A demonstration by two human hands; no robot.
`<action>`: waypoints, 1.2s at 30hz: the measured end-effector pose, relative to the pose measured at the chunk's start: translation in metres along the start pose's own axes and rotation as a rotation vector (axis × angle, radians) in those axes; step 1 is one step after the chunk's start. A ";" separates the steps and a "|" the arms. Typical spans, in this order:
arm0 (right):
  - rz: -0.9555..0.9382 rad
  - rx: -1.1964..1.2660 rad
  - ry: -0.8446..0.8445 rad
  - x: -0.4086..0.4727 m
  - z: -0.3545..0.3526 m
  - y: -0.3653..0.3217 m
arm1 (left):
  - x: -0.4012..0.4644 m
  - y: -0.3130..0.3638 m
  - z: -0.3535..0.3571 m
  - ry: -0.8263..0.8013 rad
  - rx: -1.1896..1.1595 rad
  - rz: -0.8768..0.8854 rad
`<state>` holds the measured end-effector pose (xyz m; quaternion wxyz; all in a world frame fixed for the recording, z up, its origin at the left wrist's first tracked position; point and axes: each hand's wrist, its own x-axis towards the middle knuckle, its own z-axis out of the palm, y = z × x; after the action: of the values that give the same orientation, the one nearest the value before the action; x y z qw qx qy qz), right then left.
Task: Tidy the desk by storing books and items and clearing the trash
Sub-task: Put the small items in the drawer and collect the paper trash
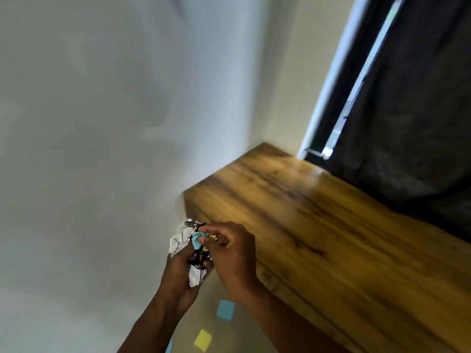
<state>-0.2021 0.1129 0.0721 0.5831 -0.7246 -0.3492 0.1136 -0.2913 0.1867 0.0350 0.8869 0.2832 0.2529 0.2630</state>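
Note:
Both my hands meet at the lower middle, beside the left end of the wooden desk. My left hand grips a bundle of crumpled trash: white paper, a silvery wrapper and dark scraps. My right hand pinches a crumpled blue and yellow scrap at the top of that bundle. The view is tilted and blurred.
A pale wall fills the left and top. A dark curtain hangs at the right behind the desk, with a bright window strip beside it. A blue sticky note and a yellow one lie below my hands.

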 end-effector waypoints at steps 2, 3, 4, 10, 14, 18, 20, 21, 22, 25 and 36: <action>-0.003 -0.044 0.088 0.006 -0.032 -0.008 | 0.004 -0.009 0.035 -0.080 -0.048 -0.092; -0.003 -0.046 0.127 0.006 -0.048 -0.011 | 0.005 -0.016 0.051 -0.120 -0.065 -0.153; -0.024 -0.067 0.173 0.006 -0.062 -0.012 | 0.008 -0.024 0.063 -0.161 -0.081 -0.211; -0.057 -0.287 0.366 -0.026 -0.156 -0.002 | -0.012 -0.076 0.144 -0.224 -0.129 -0.432; -0.011 -0.379 0.424 -0.062 -0.210 0.007 | -0.037 -0.113 0.180 -0.286 -0.009 -0.493; 0.072 -0.376 0.481 -0.105 -0.269 0.005 | -0.066 -0.165 0.215 -0.337 0.054 -0.552; 0.100 -0.386 0.510 -0.127 -0.299 0.006 | -0.081 -0.191 0.234 -0.394 0.053 -0.565; 0.120 -0.397 0.523 -0.139 -0.315 0.007 | -0.092 -0.203 0.244 -0.432 0.060 -0.584; 0.144 -0.407 0.538 -0.155 -0.332 0.007 | -0.103 -0.219 0.253 -0.481 0.090 -0.611; 0.191 -0.444 0.578 -0.203 -0.379 0.009 | -0.141 -0.263 0.278 -0.564 0.225 -0.665; 0.293 -0.554 0.881 -0.376 -0.512 0.029 | -0.261 -0.435 0.341 -0.623 0.397 -0.715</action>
<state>-0.1727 -0.5219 0.1043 0.4396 -0.8713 0.0161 -0.2174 -0.1384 -0.4034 0.0793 0.8838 0.4069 0.1029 -0.2065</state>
